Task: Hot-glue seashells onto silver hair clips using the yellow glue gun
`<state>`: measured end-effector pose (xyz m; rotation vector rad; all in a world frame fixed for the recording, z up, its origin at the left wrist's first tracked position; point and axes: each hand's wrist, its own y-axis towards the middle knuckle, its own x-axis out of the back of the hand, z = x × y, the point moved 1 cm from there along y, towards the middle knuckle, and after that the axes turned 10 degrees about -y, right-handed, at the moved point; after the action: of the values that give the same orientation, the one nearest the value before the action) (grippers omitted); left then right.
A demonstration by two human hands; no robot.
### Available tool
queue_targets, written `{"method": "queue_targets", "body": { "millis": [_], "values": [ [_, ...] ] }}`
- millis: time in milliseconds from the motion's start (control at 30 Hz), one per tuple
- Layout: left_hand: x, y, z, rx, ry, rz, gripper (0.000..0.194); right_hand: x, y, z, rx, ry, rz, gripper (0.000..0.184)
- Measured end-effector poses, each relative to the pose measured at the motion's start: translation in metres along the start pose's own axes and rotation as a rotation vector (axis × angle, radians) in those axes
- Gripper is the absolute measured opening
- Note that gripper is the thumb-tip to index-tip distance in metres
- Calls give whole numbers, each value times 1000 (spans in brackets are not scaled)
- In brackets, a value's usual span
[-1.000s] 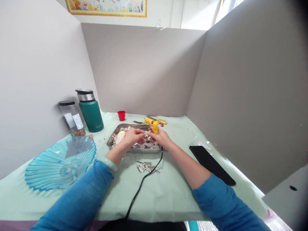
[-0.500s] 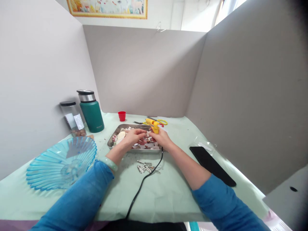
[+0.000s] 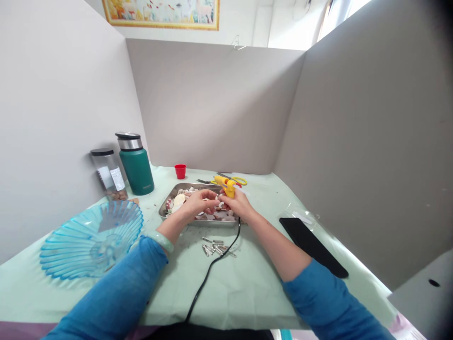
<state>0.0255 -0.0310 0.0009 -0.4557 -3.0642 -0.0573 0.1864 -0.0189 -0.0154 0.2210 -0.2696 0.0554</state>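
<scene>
Over the metal tray [image 3: 198, 223] of seashells, both hands come close together. My right hand [image 3: 238, 203] is closed round a yellow hot glue gun [image 3: 226, 185], whose black cord [image 3: 208, 273] runs down from under the hand to the front table edge. My left hand [image 3: 202, 203] has its fingertips pinched just left of the right fingers; whatever they grip is too small to name. A small whitish shell piece [image 3: 221, 204] shows between the hands. Pale and reddish shells [image 3: 179, 199] fill the tray's left part, partly hidden by my left hand.
Several metal clips [image 3: 215, 247] lie before the tray. A blue shell-shaped glass plate [image 3: 67, 245], a clear jar [image 3: 109, 174] and a green flask [image 3: 136, 170] stand left. Behind are a red cup [image 3: 180, 171] and scissors [image 3: 239, 181]; a black flat object [image 3: 313, 248] lies right.
My left fingertips have shifted slightly and look more closed beside the right hand. The glue gun stays in my right hand; the whole view has moved a little.
</scene>
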Motion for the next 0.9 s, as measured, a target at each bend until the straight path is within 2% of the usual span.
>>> {"method": "queue_targets", "body": {
  "millis": [200, 400, 700, 833, 900],
  "values": [
    [0, 1, 2, 40, -42, -83, 40, 0, 4, -6, 4, -6, 0, 29],
    [-2, 0, -2, 37, -34, -38, 38, 0, 7, -10, -19, 65, -36, 31],
    [3, 8, 11, 63, -61, -45, 38, -1, 6, -9, -13, 74, -114, 29],
    [2, 8, 9, 71, 37, -78, 21, -1, 6, -9, -10, 151, -190, 30],
    [1, 6, 6, 70, 150, -105, 20, 0, 5, -8, -15, 196, -226, 31]
  ]
}}
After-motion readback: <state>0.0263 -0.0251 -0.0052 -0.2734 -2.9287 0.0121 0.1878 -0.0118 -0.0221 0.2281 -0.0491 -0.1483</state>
